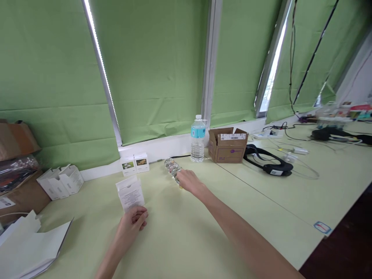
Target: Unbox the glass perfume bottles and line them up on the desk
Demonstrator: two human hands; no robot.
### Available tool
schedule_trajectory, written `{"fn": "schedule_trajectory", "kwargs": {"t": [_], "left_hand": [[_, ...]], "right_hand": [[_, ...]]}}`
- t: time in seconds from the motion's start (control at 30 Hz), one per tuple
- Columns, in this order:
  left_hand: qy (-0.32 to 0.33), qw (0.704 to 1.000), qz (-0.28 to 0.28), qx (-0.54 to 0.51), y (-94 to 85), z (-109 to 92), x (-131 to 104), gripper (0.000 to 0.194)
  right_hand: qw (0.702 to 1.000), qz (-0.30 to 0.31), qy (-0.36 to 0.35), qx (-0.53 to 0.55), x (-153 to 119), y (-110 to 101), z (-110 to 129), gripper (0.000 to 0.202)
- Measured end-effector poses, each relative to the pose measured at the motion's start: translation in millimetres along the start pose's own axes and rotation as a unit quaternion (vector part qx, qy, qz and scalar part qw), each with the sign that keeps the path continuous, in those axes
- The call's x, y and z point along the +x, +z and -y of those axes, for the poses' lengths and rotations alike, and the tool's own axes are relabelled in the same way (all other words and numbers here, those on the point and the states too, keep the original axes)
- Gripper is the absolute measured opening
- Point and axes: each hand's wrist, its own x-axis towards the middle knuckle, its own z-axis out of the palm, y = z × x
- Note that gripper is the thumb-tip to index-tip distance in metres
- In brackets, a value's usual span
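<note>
A white printed box [130, 192] with its top flap up stands on the pale table. My left hand [134, 221] is at its lower edge, fingers curled against it. Farther forward, my right hand [188, 180] reaches to a row of shiny silver-wrapped items [172, 166], its fingers closed at the near end. What exactly those fingers grip is hidden. A bit of yellow shows just beneath them. Two small white boxes with pictures [135, 164] stand against the wall behind the printed box.
A water bottle [198, 141], an open cardboard box [228, 149] and a black headset [270, 164] stand along the back right. White boxes [61, 182], cartons [27, 197] and white paper sheets [35, 248] lie at the left. Cables [293, 135] spread farther right.
</note>
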Motion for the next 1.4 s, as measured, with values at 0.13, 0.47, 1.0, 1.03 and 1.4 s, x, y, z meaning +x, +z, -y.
{"fn": "schedule_trajectory", "kwargs": {"t": [0.13,0.47,1.0,1.03,1.4], "left_hand": [[0.001,1.000,0.004,-0.002,0.0,-0.1,0.9,0.037],[0.004,1.000,0.008,-0.001,-0.7,-0.6,-1.9,0.036],[0.027,0.999,-0.003,-0.019,0.3,11.9,3.9,0.038],[0.025,0.999,-0.005,-0.021,0.4,10.8,3.5,0.038],[0.022,1.000,-0.003,-0.022,1.9,-0.9,-1.2,0.038]], "right_hand": [[1.000,-0.001,0.021,0.023,-7.1,-4.0,-20.7,0.016],[0.995,0.035,0.069,0.067,-6.5,24.5,-48.0,0.020],[0.989,0.035,0.042,0.136,-2.0,28.5,-43.2,0.024],[0.989,0.035,0.043,0.140,-2.2,26.6,-43.5,0.021],[0.987,0.042,0.036,0.152,-5.5,22.2,-48.7,0.018]]}}
